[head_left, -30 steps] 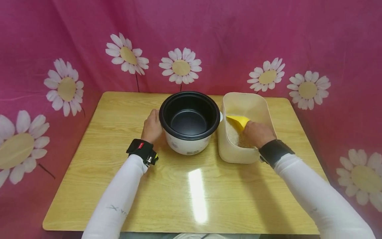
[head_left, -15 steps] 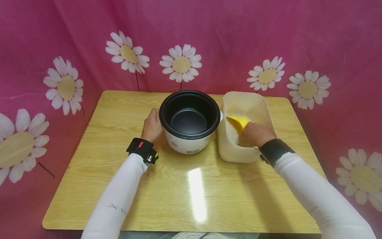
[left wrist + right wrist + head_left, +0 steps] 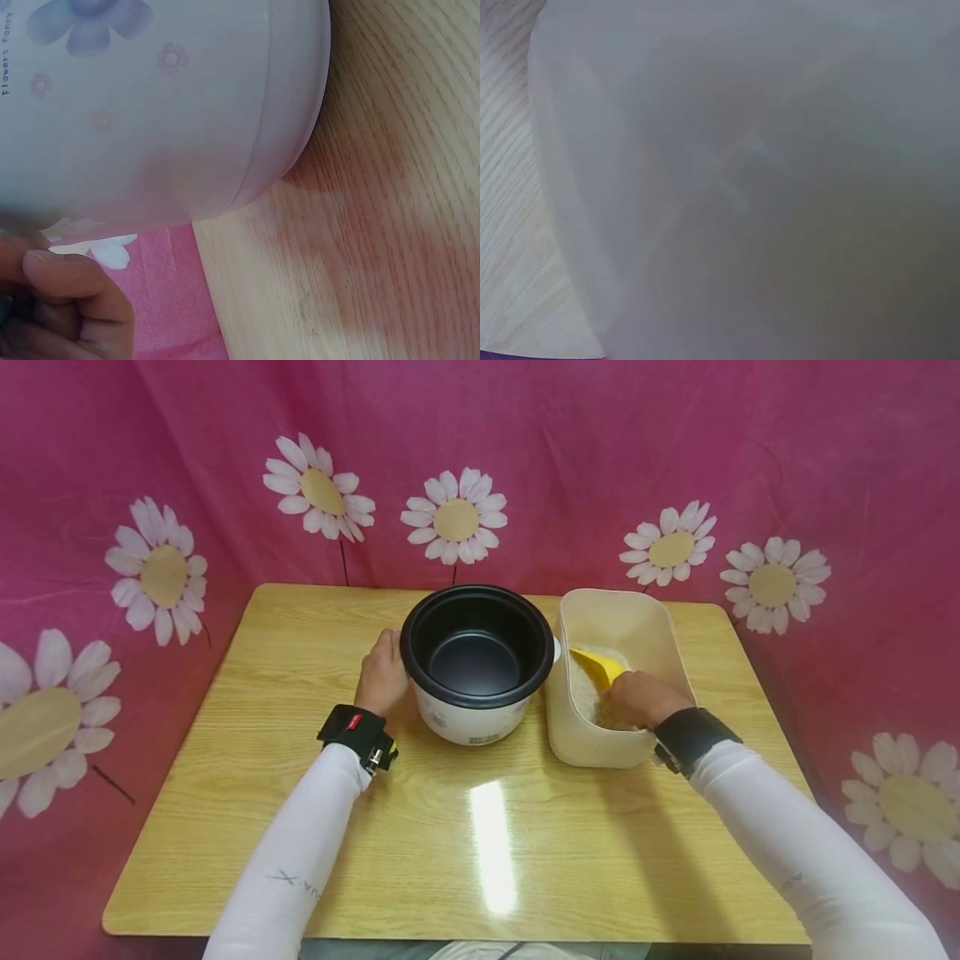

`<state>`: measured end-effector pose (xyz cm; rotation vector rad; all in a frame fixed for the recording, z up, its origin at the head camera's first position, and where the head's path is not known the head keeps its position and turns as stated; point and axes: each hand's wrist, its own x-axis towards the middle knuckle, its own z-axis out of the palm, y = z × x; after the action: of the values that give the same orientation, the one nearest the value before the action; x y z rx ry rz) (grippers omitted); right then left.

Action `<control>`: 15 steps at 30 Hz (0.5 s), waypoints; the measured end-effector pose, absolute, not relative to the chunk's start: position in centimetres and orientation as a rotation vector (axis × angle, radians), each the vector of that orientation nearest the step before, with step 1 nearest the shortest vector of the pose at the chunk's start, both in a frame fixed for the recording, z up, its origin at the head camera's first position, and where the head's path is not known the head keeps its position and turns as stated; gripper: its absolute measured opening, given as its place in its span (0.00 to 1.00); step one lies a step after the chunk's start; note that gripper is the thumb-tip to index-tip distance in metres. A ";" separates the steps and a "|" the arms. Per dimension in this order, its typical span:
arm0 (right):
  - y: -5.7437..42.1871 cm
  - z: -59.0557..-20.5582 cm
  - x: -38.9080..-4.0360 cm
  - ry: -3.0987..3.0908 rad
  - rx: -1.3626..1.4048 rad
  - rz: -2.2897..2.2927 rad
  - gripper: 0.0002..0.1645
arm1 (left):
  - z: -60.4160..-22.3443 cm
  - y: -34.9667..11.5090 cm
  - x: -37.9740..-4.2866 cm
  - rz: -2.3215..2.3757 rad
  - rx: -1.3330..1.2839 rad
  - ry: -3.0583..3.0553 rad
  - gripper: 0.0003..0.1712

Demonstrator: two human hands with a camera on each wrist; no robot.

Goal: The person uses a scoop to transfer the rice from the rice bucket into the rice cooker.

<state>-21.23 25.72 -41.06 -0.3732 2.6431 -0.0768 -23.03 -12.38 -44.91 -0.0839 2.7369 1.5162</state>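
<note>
A white rice cooker (image 3: 471, 722) with a black inner pot (image 3: 476, 664) stands lidless at the table's middle, printed with flowers in the left wrist view. At its left side my left hand (image 3: 382, 675) grips it just below the black rim, fingers and thumb curled in the left wrist view. Inside a cream bin (image 3: 596, 747) on the right, my right hand (image 3: 648, 700) holds a yellow scoop (image 3: 600, 666) by its handle. The scoop's mouth points left over the rice (image 3: 588, 693). The bin's wall hides the right hand in the right wrist view.
The cooker and bin stand side by side, with the cooker's white right handle (image 3: 557, 651) at the bin's wall. Under them is a wooden table (image 3: 375, 860) with rounded corners. A pink flowered cloth (image 3: 540, 460) hangs behind and along both sides.
My right hand has dropped slightly in the bin, and more of the scoop shows above it. The left hand, cooker and bin keep their places.
</note>
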 end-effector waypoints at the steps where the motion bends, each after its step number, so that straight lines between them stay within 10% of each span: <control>1: 25.7 -41.0 -21.3 2.627 -0.308 -0.126 0.21 | -44.9 -12.4 -23.0 1.509 -0.082 2.744 0.28; 15: 25.6 -41.1 -21.4 2.549 -0.211 -0.223 0.26 | -44.8 -12.3 -23.1 1.483 -0.109 2.742 0.26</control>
<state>-21.37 25.56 -41.08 -0.2111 2.5486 -0.2226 -23.08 -12.31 -44.85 -0.1086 2.7418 1.4831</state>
